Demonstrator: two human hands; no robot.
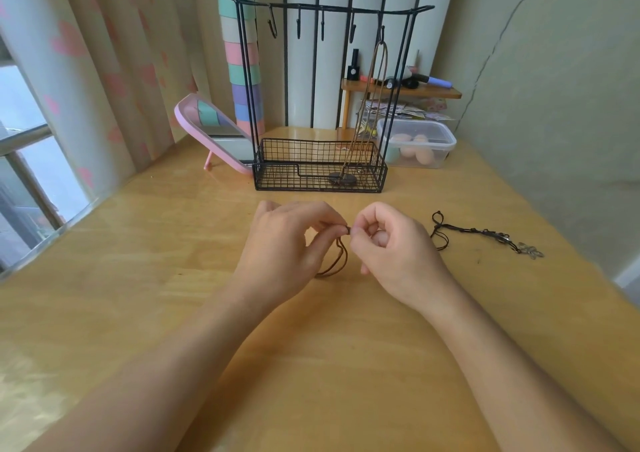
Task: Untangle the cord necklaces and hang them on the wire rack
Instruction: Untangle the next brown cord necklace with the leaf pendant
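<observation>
Both my left hand [287, 243] and right hand [391, 247] pinch, fingertips almost meeting, the brown cord necklace [338, 261] on the near side of the wire rack [320, 183], and since it looks light, limp and thin, I'd grip close beside any knot.

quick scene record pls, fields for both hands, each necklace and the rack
left hand: pinches the brown cord necklace
right hand: pinches the same cord, fingertips close to the left's
brown cord necklace: loops droop between the hands
black necklace: lies on the table, right of the hands, untouched
hung necklace: on the rightmost hook of the wire rack, pendant down in the basket
free hooks: four
</observation>
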